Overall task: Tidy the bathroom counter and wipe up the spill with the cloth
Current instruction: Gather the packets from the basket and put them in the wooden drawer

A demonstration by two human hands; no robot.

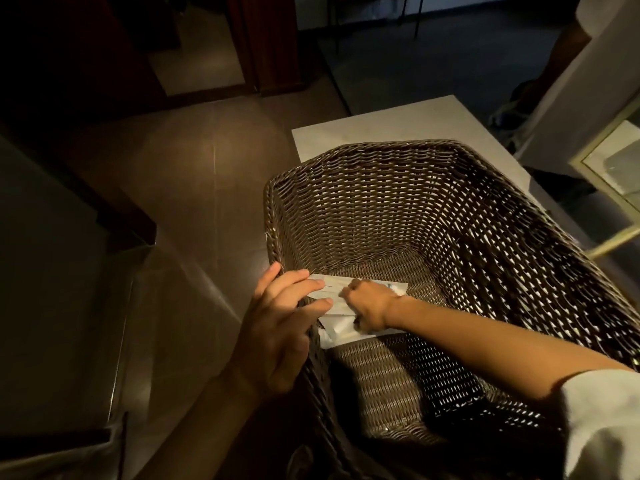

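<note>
A large dark brown wicker basket (381,188) fills the middle and right of the head view. On its woven floor, against the left wall, lie white flat packets (337,332). My right hand (369,308) reaches down inside the basket and is closed on the packets. My left hand (280,327) grips the basket's left rim, fingers curled over the edge and touching the top packet. No cloth or spill is in sight.
The basket rests on a pale white surface (381,123). Brown tiled floor (194,188) spreads to the left. Dark wooden furniture (114,209) stands at the far left. A gold-framed glass panel (609,174) is at the right edge.
</note>
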